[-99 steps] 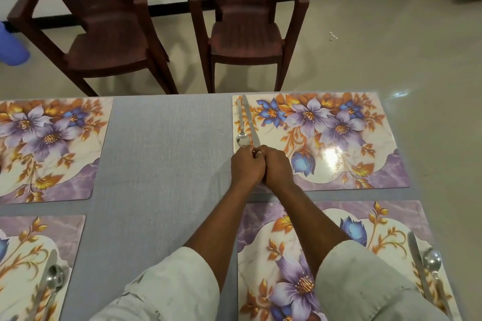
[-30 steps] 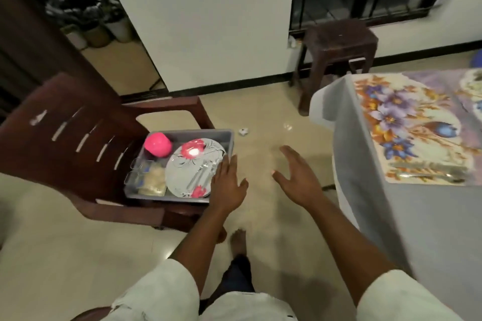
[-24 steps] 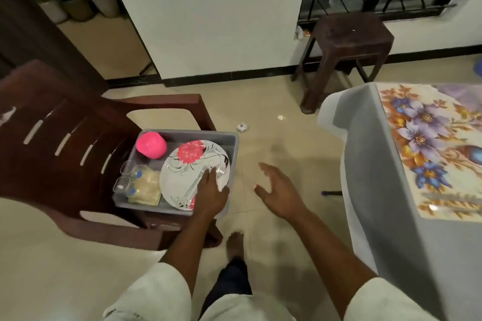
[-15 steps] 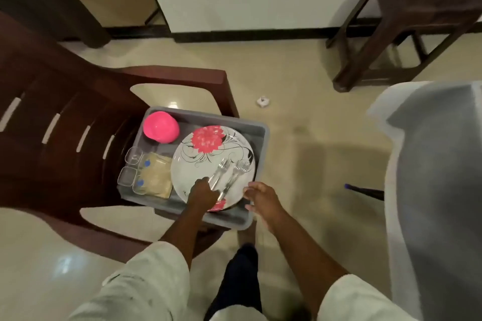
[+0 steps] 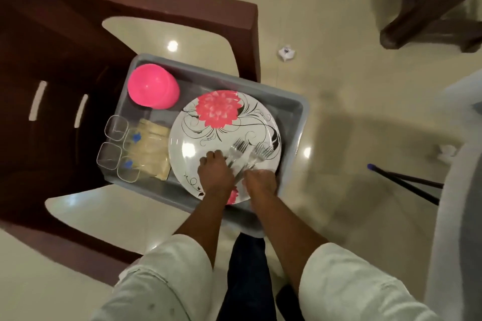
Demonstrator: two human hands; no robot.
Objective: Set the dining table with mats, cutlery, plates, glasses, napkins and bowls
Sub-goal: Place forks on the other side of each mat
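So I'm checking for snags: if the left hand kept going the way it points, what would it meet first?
Probably the forks lying on the flowered plate; the left hand already reaches their handles.

A brown chair stands on the floor and carries a grey tray on its seat.

White plate with pink flower and black swirls, pink bowl, grey tub, brown chair
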